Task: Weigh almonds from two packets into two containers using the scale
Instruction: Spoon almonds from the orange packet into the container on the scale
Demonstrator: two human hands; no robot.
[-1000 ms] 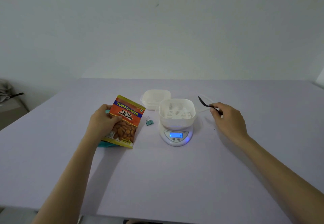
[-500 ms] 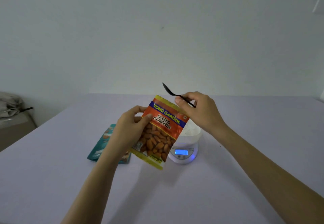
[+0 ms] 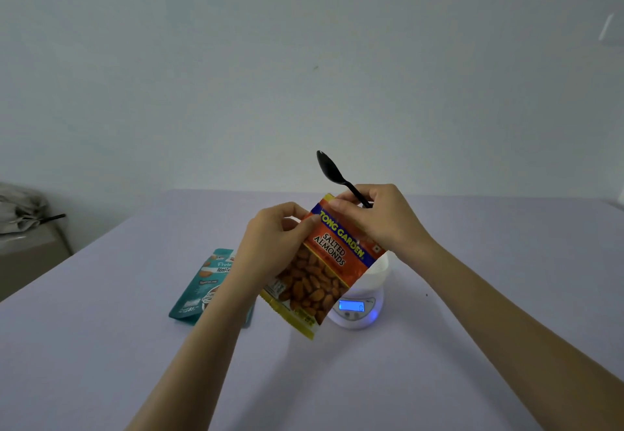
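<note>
Status: early, nothing weighed as far as I can see. Orange packet [image 3: 324, 268] is off the table [image 3: 472, 346], held tilted in the air just in front of the scale [image 3: 358, 311], top edge up and toward the right. Left hand [image 3: 270, 245] pinches its upper left edge, fingers curled round the side. Right hand [image 3: 381, 224] has thumb and forefinger pinching the top strip, and the other fingers are curled round the handle of a black spoon [image 3: 332, 169], bowl sticking up and empty. Reads like the opening step: both pinches sit on the top seal, almonds all down in the bag; can't tell if the seal is parted yet. Teal packet [image 3: 202, 285] lies flat on the table to the left, untouched, partly behind the left forearm. Scale is powered, display lit blue, digits too small to read. One white container [image 3: 381, 270] sits on it, only a sliver showing past the orange packet, so can't tell whether anything is in it. Second container not visible, likely hidden behind the hands. Left to do, by my estimate: open this packet, spoon almonds into the container to weight, swap containers, repeat with the teal packet. Basically the whole job.
</note>
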